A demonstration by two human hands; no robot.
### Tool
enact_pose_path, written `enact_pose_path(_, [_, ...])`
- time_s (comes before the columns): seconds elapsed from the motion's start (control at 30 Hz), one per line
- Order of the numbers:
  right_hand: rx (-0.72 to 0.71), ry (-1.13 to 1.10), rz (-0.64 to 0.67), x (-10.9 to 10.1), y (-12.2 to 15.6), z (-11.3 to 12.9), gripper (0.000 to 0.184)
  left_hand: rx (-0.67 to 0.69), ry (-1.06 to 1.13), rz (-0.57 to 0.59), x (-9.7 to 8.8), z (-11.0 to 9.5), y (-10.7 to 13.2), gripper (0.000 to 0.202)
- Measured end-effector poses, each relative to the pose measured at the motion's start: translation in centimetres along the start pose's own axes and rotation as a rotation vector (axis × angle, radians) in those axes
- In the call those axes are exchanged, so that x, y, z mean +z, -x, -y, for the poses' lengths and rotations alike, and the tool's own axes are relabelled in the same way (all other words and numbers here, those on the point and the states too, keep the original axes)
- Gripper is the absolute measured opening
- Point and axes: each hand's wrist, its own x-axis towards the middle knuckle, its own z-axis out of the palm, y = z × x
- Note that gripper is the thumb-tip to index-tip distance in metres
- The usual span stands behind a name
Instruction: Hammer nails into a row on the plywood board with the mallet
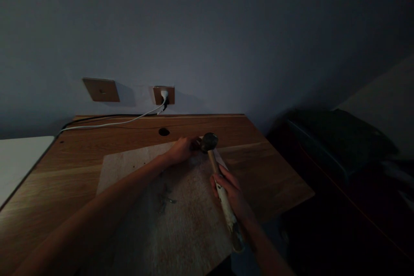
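My right hand [229,185] is wrapped round the wooden handle of a hammer [223,198], whose dark round head [209,141] is at the far right corner of a pale board [174,233]. Just left of that head is my left hand [183,150], resting at the board's far edge with its fingers drawn together. The fingertips are dark and partly behind the hammer head, so what they pinch cannot be made out. Several small metal nails [168,199] lie loose on the middle of the board. Small dark marks show near its far left part.
The board lies on a wooden desk [271,172] with a round cable hole [164,131]. Cables [129,120] run along the back to a wall socket [158,95]. A white surface [19,159] borders the left; a dark bulky object [343,142] stands beyond the desk's right edge.
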Motion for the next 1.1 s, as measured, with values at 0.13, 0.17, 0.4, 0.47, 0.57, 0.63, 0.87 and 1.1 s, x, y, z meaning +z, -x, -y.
enact_pose_path(0.13, [-0.017, -0.008, -0.026, -0.2, -0.1, -0.3, 0.03, 0.021, -0.042, -0.009, 0.0, 0.0, -0.1, 0.034])
enact_pose_path(0.17, [-0.016, -0.002, -0.02, -0.2, -0.1, -0.3, 0.03, 0.023, -0.048, -0.012, 0.0, 0.0, -0.1, 0.033])
enact_pose_path(0.4, [-0.042, 0.047, 0.05, 0.4, 0.6, 0.9, 0.027, 0.036, -0.021, -0.014, -0.1, 0.2, 0.1, 0.036])
enact_pose_path(0.47, [-0.038, 0.036, 0.052, 0.7, 0.7, 1.2, 0.027, 0.03, -0.027, -0.007, -0.1, 0.3, 0.1, 0.036])
enact_pose_path(0.57, [-0.01, 0.032, 0.05, 0.8, 0.6, 1.1, 0.028, 0.021, -0.037, -0.026, 0.1, 0.5, 0.0, 0.039])
enact_pose_path(0.63, [-0.005, 0.022, 0.04, 0.7, 0.4, 0.8, 0.029, 0.022, -0.031, -0.036, 0.2, 0.7, 0.0, 0.042])
enact_pose_path(0.87, [-0.013, 0.065, 0.031, 0.6, 0.4, 0.7, 0.029, 0.011, -0.045, -0.021, 0.2, 0.6, -0.1, 0.039])
enact_pose_path(1.1, [-0.005, 0.055, 0.032, 0.8, 0.6, 0.9, 0.032, 0.009, -0.029, -0.014, 0.2, 0.5, 0.1, 0.036])
